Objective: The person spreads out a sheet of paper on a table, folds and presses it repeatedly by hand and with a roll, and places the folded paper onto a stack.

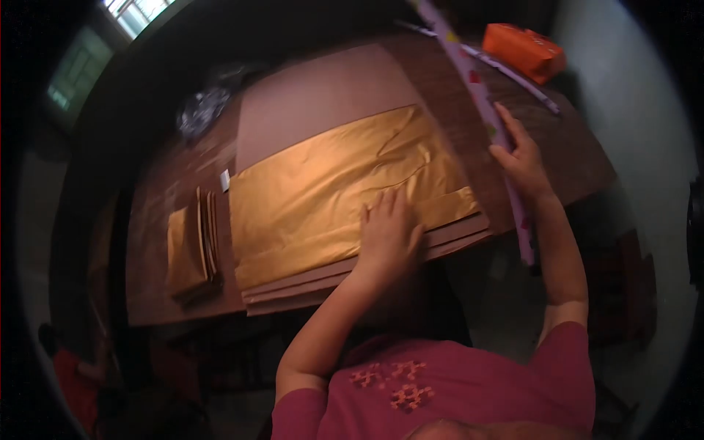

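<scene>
A wrinkled gold sheet [301,191] covers the near part of a stack of brown cardboard sheets [323,92]. My left hand [389,231] rests on the gold sheet near its front edge, fingers stretched out and holding nothing. In my right hand [522,160] is a long purple patterned stick [477,92], wrapped by thumb and fingers. The stick slants over the right side of the wooden table, and its lower end hangs past the front edge. Whether it is a hollow roll or solid, I cannot tell.
Folded gold pieces [187,253] stand at the table's left. Clear crumpled plastic [204,110] and a small white piece [225,180] lie behind them. At the back right are an orange packet [521,51] and a thinner purple stick [524,82]. A person in red [75,385] is at lower left.
</scene>
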`<control>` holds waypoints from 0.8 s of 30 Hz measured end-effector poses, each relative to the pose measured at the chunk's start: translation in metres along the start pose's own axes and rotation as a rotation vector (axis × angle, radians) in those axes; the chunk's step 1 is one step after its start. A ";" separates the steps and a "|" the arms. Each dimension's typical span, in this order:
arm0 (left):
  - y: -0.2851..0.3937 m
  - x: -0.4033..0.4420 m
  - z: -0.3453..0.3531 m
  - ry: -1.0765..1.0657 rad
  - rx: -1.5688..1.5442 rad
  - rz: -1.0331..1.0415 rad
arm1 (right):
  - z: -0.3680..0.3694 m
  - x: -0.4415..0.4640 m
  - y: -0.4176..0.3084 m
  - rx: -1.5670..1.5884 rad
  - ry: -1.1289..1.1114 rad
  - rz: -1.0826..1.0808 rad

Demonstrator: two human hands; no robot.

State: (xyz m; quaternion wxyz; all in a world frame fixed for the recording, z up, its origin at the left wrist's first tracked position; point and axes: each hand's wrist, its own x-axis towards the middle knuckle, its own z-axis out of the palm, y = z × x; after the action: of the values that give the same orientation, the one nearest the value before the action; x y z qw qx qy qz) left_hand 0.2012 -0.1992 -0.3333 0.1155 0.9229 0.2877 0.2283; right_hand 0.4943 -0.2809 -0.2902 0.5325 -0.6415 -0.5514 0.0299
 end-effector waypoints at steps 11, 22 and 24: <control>0.002 0.008 -0.015 -0.112 0.061 0.053 | 0.014 0.092 0.117 -0.731 -0.165 0.121; 0.007 0.008 -0.008 -0.095 0.096 0.074 | 0.061 0.053 0.077 -0.439 -0.218 -0.357; 0.008 0.009 -0.005 -0.074 0.108 0.077 | 0.066 0.052 0.074 -0.398 -0.279 -0.340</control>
State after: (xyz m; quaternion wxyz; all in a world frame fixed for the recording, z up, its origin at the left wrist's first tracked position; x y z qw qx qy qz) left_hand 0.2088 -0.1999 -0.3229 0.0674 0.9460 0.2592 0.1824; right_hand 0.5234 -0.1861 -0.3430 0.3127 -0.6214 -0.7139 -0.0803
